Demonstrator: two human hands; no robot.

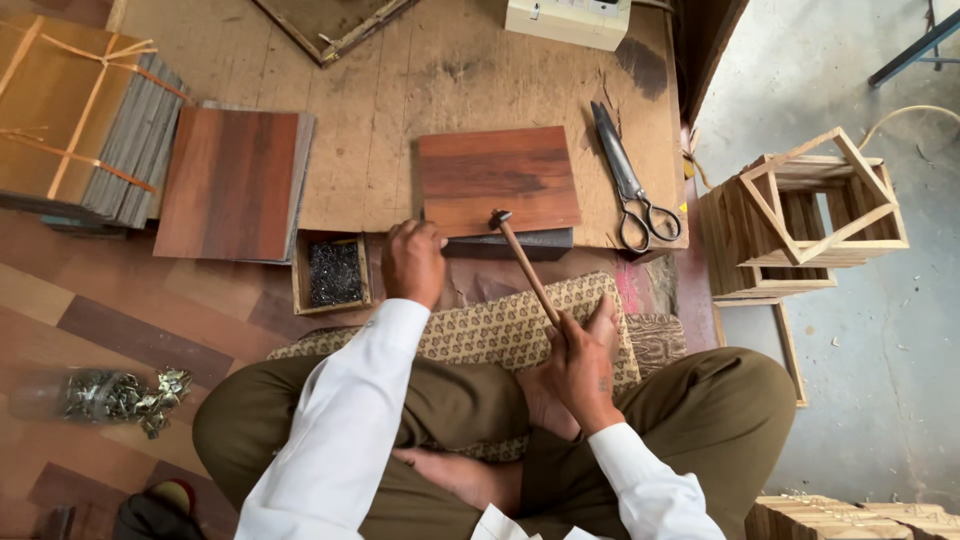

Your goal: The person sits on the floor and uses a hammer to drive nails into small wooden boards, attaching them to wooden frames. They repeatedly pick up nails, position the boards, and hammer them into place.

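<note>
Right hand (578, 372) grips hammer (524, 262) at handle end; left hand (413, 262) pins stiff, light wood panel (498, 178) at its 7 o'clock edge.

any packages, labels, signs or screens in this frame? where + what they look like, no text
Cream box: top edge of the wooden board, rectangular, small dark marks on its face.
Clear bag: floor at left, transparent, holds small metal pieces.
Small wooden box: beside the left hand, open, full of dark nails.
No signs or screens visible.
</note>
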